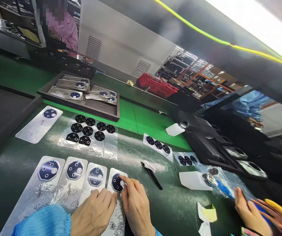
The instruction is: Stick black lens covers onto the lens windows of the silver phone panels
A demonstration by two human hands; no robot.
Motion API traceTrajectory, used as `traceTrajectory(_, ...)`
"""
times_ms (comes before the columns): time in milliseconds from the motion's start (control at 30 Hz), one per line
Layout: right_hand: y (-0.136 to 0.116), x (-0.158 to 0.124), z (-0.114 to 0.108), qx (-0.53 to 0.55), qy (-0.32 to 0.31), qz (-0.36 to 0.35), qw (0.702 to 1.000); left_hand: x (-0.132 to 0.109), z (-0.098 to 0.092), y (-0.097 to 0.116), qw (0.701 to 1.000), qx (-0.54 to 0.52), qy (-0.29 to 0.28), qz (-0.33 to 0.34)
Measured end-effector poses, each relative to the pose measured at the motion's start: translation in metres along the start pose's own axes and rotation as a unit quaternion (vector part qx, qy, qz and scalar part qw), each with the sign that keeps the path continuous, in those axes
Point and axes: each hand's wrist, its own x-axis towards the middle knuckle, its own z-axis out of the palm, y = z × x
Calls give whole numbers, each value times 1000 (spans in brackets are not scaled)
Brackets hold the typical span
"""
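Note:
Several silver phone back covers lie side by side at the near edge. My left hand (pixel 94 213), in a blue sleeve, lies with fingers flat on the lower part of the rightmost cover (pixel 115 209). My right hand (pixel 136 203) presses its thumb and fingertips on the dark round camera lens ring (pixel 116 182) at the top of that cover. The neighbouring covers (pixel 72 183) each carry a lens ring too. A clear sheet of black round lens stickers (pixel 89 131) lies just beyond.
A dark tray (pixel 106 113) with more covers sits farther back; another cover (pixel 39 124) lies to the left. Smaller sticker strips (pixel 158 146), black tweezers (pixel 153 177), a white bottle (pixel 195 180) and a black fixture (pixel 212 144) are on the right. Another person's hand (pixel 249 214) works at the lower right.

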Motion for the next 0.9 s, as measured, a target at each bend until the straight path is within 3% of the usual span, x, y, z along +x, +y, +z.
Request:
traceTrajectory(267,-4,5,-4,-40,8,-32,999,0,0,1,1000,-9,-23,4)
traceTrajectory(400,-5,11,-7,8,-12,-39,999,1,-3,-1,1000,-5,-15,3)
traceTrajectory(467,8,15,-13,60,-22,-3,998,1,-2,-1,1000,-8,-11,3)
traceTrajectory(533,34,18,-24,91,8,62,994,0,0,-2,1000,-7,-9,3)
traceTrajectory(600,64,19,-33,46,86,125,987,-2,3,-2,1000,-1,-6,6)
traceTrajectory(700,99,18,-38,-19,119,170,978,-3,5,-2,1000,8,2,7)
traceTrajectory(800,107,15,-35,4,103,172,980,-2,4,-3,1000,6,17,-1)
traceTrajectory(900,98,14,-35,50,98,174,978,-1,2,-3,1000,3,30,0)
